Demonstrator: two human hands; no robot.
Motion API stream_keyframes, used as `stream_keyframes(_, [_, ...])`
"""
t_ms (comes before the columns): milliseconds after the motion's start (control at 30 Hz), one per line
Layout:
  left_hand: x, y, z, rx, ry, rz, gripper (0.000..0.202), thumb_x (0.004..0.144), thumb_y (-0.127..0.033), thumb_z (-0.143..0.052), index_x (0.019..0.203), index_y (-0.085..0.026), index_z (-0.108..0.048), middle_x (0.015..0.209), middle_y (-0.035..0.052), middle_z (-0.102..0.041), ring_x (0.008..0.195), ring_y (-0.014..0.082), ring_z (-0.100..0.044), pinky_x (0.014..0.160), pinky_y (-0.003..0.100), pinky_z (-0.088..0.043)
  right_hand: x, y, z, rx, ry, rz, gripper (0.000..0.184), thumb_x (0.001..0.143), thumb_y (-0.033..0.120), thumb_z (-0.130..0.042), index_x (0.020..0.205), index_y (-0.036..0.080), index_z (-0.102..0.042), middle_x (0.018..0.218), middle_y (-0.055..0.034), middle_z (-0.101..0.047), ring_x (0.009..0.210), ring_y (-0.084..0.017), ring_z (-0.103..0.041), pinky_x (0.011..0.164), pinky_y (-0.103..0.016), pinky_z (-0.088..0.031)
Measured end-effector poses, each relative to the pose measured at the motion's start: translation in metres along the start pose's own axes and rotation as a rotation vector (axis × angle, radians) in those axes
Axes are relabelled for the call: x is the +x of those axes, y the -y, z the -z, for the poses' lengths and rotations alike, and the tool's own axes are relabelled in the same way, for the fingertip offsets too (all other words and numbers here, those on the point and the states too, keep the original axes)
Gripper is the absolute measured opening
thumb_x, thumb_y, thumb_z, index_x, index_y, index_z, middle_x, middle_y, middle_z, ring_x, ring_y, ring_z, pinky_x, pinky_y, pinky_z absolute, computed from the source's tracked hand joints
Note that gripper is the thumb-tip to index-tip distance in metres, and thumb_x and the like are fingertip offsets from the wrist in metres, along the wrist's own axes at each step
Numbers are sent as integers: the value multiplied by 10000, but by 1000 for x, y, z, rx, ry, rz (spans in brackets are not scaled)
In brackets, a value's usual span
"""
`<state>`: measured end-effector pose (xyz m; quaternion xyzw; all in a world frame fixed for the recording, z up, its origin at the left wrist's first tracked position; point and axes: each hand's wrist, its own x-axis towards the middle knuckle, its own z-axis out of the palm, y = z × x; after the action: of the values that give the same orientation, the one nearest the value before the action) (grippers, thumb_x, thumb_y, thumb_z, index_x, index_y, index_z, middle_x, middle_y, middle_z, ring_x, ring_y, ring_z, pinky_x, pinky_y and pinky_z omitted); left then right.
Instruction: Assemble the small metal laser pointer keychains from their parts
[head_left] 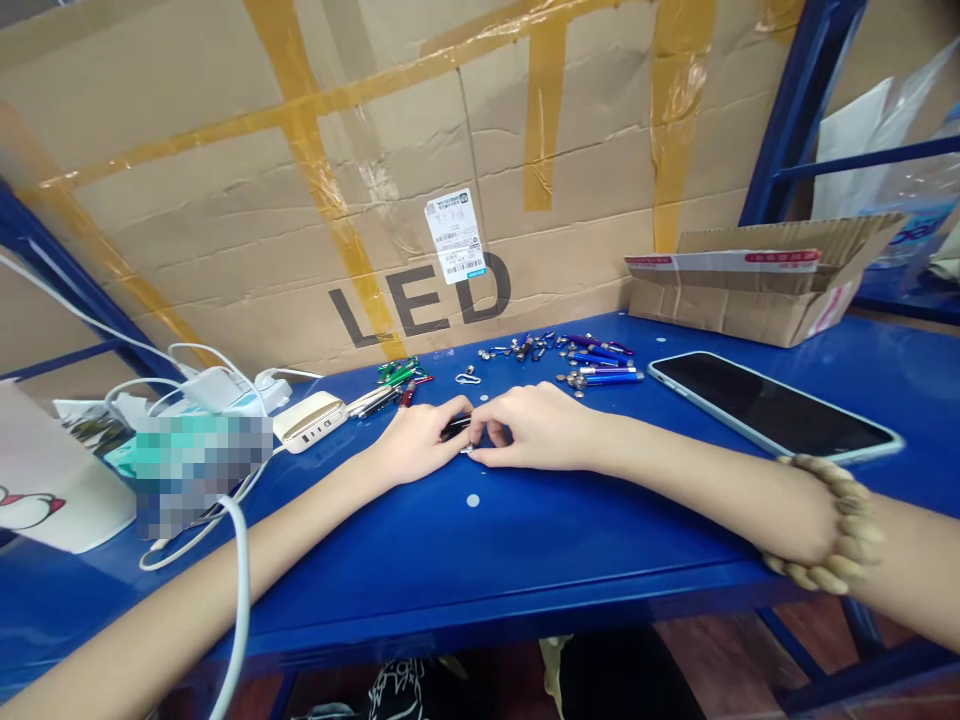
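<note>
My left hand (416, 442) rests on the blue table with its fingers closed around a small black tube (455, 427). My right hand (529, 428) meets it from the right, thumb and fingertips pinched together at the tube's end. A tiny silvery piece (466, 450) shows by the fingertips; whether it is held or lies on the table, I cannot tell. Just beyond the hands is a silver carabiner clip (469, 376). Blue metal tubes (611, 378) and small round silver pieces lie behind my right hand. Green tubes with clips (399, 372) and a dark red tube (408, 393) lie behind my left.
A phone (772, 405) lies face up at right, before an open cardboard box (742, 285). At left are a white power bank (311, 420), a white cable (238, 600), a power strip (262, 395) and a paper cup (67, 490). A large carton (555, 260) stands behind.
</note>
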<state>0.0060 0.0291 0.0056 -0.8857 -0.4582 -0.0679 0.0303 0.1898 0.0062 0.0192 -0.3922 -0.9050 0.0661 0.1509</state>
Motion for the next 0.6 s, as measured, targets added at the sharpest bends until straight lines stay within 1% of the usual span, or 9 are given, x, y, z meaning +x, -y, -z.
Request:
stream_keyframes(133, [-2,-2,1,14,-6,-13,290,861,-438,-348,970,-232,-522,659,-13,-626,645,186,-604,548,243,-371,0,1,-1,20,11,-2,232,761,379,-514,878,235,-653,704,33,-644,619,-86,-552,501,-203,-227])
stream_keyframes(267, [-3,-2,2,11,-8,-22,299,864,-441,-345,992,-236,-519,653,-12,-620,633,181,-600,530,235,-358,0,1,-2,22,19,-12,218,759,386,-510,869,254,-645,678,55,-637,632,-87,-556,500,-199,-235])
stream_keyframes(600, [-4,-1,2,10,-18,-37,299,868,-440,-339,990,-237,-521,636,-17,-617,643,184,-605,517,232,-359,2,0,-2,23,15,2,222,767,399,-515,887,253,-632,665,64,-633,616,-81,-550,499,-201,-243])
